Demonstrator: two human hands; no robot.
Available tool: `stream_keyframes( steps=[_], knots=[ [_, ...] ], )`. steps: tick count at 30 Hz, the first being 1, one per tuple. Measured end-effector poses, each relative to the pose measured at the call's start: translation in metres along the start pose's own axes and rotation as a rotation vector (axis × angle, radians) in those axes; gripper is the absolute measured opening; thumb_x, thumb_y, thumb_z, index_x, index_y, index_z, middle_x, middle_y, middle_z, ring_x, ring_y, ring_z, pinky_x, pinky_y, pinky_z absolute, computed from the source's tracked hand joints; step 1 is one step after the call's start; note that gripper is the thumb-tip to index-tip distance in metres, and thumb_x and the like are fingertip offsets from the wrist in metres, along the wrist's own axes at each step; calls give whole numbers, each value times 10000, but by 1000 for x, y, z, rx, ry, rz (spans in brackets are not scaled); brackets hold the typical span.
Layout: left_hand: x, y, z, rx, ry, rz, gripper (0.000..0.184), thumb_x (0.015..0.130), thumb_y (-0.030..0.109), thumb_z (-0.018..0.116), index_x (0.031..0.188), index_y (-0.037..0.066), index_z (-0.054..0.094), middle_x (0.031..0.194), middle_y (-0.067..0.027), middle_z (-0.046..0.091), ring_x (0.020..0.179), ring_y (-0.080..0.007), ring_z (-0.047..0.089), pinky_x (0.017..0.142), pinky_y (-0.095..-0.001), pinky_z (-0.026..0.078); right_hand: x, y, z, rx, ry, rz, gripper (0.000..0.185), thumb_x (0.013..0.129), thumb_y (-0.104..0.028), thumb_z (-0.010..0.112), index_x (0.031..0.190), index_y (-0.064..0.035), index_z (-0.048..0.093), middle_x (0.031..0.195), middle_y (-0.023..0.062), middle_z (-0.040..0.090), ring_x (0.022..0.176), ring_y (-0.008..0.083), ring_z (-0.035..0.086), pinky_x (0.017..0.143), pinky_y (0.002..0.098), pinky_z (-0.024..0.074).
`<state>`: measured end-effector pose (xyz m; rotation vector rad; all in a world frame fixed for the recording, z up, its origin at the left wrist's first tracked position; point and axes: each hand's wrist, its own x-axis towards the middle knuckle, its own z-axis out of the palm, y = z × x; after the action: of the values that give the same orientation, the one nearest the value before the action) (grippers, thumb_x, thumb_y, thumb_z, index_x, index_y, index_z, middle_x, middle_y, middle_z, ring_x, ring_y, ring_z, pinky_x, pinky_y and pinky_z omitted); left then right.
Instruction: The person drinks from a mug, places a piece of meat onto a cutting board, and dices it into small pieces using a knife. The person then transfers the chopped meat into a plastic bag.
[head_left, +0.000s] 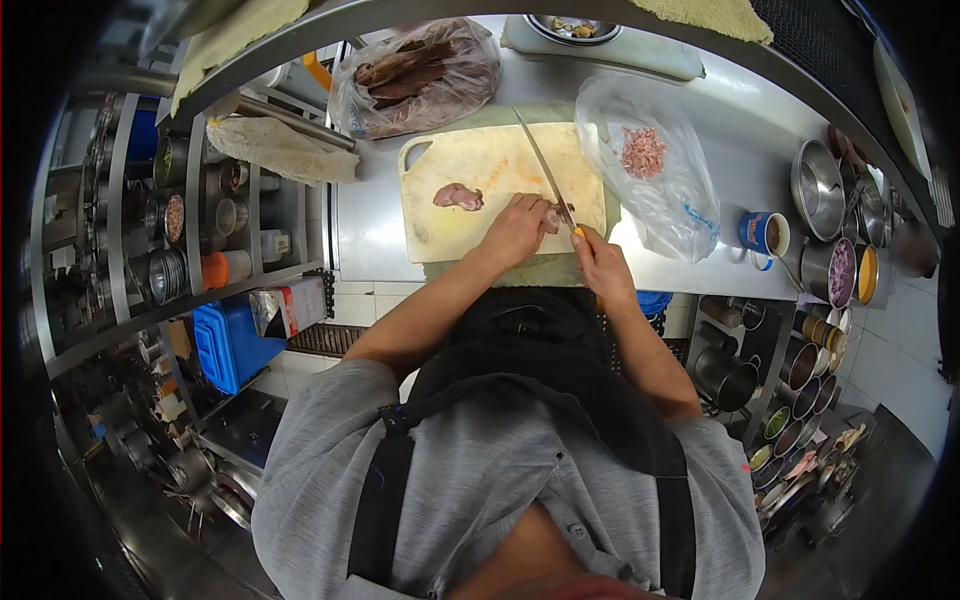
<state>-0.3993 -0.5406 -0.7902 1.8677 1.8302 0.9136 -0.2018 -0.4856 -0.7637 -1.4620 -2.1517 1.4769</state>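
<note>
My right hand is closed around the yellow handle of a long knife, whose blade points up and away across the cutting board. Close to the blade, my left hand presses down with bent fingers on a small piece of raw meat, partly hidden by the fingers. A larger piece of raw meat lies on the board to the left. To the right, diced meat sits on a clear plastic bag that overlaps the board's edge.
A plastic bag with dark brown pieces lies behind the board. At the right stand a blue mug, a metal bowl and a pot of purple pieces. A metal shelf edge crosses overhead; a rack stands left.
</note>
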Motion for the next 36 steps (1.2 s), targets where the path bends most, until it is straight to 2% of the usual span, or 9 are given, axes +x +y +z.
stream_keyframes(
  steps=[3, 6, 12, 14, 18, 21, 23, 29, 36],
  knots=[
    [0, 5, -5, 4, 54, -12, 240, 788, 33, 662, 1026, 8, 646, 994, -159, 629, 992, -355, 581, 887, -435, 491, -11, -4, -6, 18, -22, 45, 355, 1014, -324, 554, 1219, -45, 633, 841, 301, 658, 846, 481, 650, 723, 519, 501],
    [-3, 5, -7, 43, 18, -58, 263, 789, 11, 672, 1048, 18, 623, 1026, -155, 629, 995, -369, 581, 874, -448, 493, -17, -5, -5, 11, -35, 37, 352, 1016, -322, 550, 1213, -42, 632, 841, 300, 659, 853, 479, 650, 726, 517, 500],
    [-2, 5, -2, 17, 18, -10, 203, 790, 6, 661, 988, 16, 621, 978, -157, 632, 970, -370, 583, 859, -449, 495, -8, -10, 6, -100, -5, -54, 353, 1012, -330, 550, 1206, -48, 634, 853, 295, 664, 863, 480, 647, 745, 529, 502],
    [-4, 3, 1, 17, 7, -22, 195, 790, 7, 662, 981, 16, 621, 972, -157, 633, 963, -370, 585, 856, -449, 495, 4, -6, 17, -148, 82, -122, 316, 1011, -282, 564, 1187, -31, 643, 787, 284, 645, 771, 473, 644, 660, 490, 494],
    [-1, -3, 1, 23, -11, -2, 192, 792, 10, 665, 979, 14, 621, 958, -157, 638, 949, -372, 589, 848, -448, 495, 7, -3, 15, -103, 124, -168, 313, 1014, -287, 559, 1180, -37, 649, 760, 272, 642, 734, 454, 648, 652, 481, 495],
    [-1, -2, 1, 26, 30, 24, 186, 786, 6, 666, 967, 11, 620, 946, -161, 638, 940, -376, 589, 842, -448, 493, -4, -10, 6, -71, 71, -107, 319, 1015, -297, 556, 1180, -42, 650, 768, 271, 644, 737, 449, 648, 658, 476, 496],
    [-3, -4, 3, 30, 33, 18, 186, 784, 5, 667, 965, 9, 623, 944, -164, 640, 939, -377, 589, 839, -449, 494, -11, -7, 1, -8, -38, -25, 349, 1007, -333, 552, 1217, -67, 632, 860, 288, 670, 859, 475, 650, 746, 528, 506],
    [-4, -3, 2, 41, 23, 11, 187, 775, 3, 674, 956, 7, 628, 937, -167, 645, 931, -378, 593, 827, -453, 497, 5, -1, 21, -163, 39, -68, 345, 1004, -353, 553, 1196, -79, 638, 844, 274, 676, 836, 468, 654, 732, 544, 505],
    [-7, -11, 7, 21, 54, 34, 196, 768, 0, 682, 956, 15, 629, 960, -165, 651, 937, -372, 594, 828, -450, 494, -2, -2, 17, -156, 60, -63, 353, 1007, -374, 546, 1191, -91, 645, 837, 266, 676, 836, 471, 652, 725, 546, 500]
  ],
)
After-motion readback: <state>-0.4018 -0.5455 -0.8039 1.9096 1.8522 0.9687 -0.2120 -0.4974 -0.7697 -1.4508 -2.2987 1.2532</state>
